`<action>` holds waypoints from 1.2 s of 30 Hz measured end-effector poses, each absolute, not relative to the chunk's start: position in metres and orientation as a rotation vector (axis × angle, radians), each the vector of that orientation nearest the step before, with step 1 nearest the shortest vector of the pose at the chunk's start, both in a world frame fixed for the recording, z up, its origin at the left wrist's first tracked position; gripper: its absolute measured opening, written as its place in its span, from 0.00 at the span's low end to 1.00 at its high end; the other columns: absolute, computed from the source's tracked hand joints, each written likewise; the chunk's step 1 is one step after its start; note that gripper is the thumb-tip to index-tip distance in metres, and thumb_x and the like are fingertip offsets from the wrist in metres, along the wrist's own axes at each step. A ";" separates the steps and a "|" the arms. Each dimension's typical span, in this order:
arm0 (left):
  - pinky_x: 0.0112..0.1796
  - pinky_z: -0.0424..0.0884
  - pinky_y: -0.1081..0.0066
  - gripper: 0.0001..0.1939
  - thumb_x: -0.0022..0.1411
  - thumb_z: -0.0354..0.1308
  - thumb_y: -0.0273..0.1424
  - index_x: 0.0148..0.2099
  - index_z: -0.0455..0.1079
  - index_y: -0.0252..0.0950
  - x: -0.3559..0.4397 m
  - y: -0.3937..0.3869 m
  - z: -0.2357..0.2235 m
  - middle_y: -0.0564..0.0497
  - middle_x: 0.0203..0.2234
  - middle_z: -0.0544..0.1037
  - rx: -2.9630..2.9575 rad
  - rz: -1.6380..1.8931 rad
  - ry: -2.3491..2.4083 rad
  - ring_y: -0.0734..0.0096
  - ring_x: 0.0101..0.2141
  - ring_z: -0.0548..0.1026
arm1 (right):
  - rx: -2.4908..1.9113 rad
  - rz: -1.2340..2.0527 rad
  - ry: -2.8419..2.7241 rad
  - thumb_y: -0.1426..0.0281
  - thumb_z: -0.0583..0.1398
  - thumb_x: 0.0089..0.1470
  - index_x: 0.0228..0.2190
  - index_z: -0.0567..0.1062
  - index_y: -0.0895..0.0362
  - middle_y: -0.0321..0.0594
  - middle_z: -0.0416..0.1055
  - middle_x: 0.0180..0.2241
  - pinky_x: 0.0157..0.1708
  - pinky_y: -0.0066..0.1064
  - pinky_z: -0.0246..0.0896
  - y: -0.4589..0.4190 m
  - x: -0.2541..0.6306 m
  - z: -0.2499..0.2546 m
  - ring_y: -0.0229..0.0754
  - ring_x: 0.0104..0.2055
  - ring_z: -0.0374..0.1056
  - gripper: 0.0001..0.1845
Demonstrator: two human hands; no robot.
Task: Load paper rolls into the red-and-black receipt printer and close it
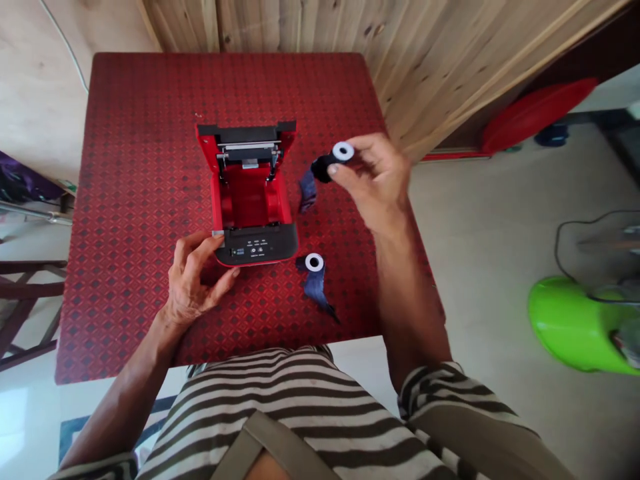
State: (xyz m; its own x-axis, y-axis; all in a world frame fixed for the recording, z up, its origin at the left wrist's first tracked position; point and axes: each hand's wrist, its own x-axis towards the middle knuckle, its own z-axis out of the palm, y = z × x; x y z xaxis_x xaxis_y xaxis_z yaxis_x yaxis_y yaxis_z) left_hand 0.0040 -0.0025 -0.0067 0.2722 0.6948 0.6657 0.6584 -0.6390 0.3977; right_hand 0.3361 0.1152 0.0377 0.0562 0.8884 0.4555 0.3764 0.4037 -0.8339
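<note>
A small red-and-black printer (pixel 257 243) stands on the table with its lid (pixel 249 137) raised, so its red inner bay shows. My left hand (pixel 193 277) grips the printer's front left corner, with a finger on the top edge and the thumb at the front. Between the thumb and fingers of my right hand (pixel 377 177) is a ribbon roll (pixel 343 152), to the right of the lid and above the table. It has a white ring-shaped end, and dark ribbon trails from its left side. A second ribbon roll (pixel 315 263) lies right of the printer's front, its bluish tail pointing toward me.
The red patterned table (pixel 140 167) reaches back to a wooden plank wall (pixel 325 27). On the floor at the right is a bright green bin (pixel 565 323) with a dark cable near it. Part of a dark wooden chair (pixel 30 290) shows at the left.
</note>
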 end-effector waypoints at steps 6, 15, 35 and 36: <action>0.48 0.83 0.60 0.37 0.66 0.72 0.38 0.72 0.65 0.39 0.004 -0.001 -0.008 0.40 0.52 0.79 2.478 1.332 1.312 0.55 0.51 0.79 | -1.360 0.697 -1.483 0.50 0.71 0.54 0.40 0.75 0.50 0.38 0.83 0.40 0.43 0.39 0.75 0.129 0.341 -0.034 0.44 0.40 0.78 0.22; 0.49 0.81 0.60 0.38 0.65 0.73 0.39 0.73 0.64 0.39 0.002 -0.001 -0.007 0.40 0.54 0.79 2.484 1.313 1.317 0.56 0.52 0.79 | -1.514 0.566 -1.609 0.65 0.73 0.53 0.53 0.78 0.50 0.44 0.84 0.52 0.48 0.46 0.79 0.100 0.351 -0.016 0.50 0.46 0.81 0.26; 0.48 0.84 0.58 0.37 0.66 0.72 0.42 0.72 0.63 0.42 0.005 -0.003 -0.004 0.39 0.55 0.79 2.464 1.264 1.342 0.55 0.52 0.80 | -1.020 1.009 -2.045 0.64 0.69 0.66 0.58 0.81 0.42 0.38 0.84 0.53 0.58 0.46 0.76 0.013 0.333 0.090 0.49 0.53 0.80 0.20; 0.48 0.84 0.59 0.37 0.67 0.71 0.42 0.72 0.63 0.42 0.005 -0.003 -0.004 0.40 0.55 0.79 2.467 1.261 1.346 0.55 0.52 0.80 | -1.001 0.884 -2.121 0.66 0.68 0.67 0.60 0.79 0.42 0.38 0.83 0.55 0.59 0.46 0.75 0.021 0.327 0.103 0.50 0.55 0.80 0.21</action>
State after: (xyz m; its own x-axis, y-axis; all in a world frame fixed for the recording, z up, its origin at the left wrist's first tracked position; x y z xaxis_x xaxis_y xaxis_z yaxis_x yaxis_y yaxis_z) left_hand 0.0049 -0.0030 -0.0045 0.2836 0.7244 0.6283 0.6744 -0.6165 0.4063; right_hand 0.3272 0.0207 0.1025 -0.5173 0.8192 0.2475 0.4010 0.4875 -0.7756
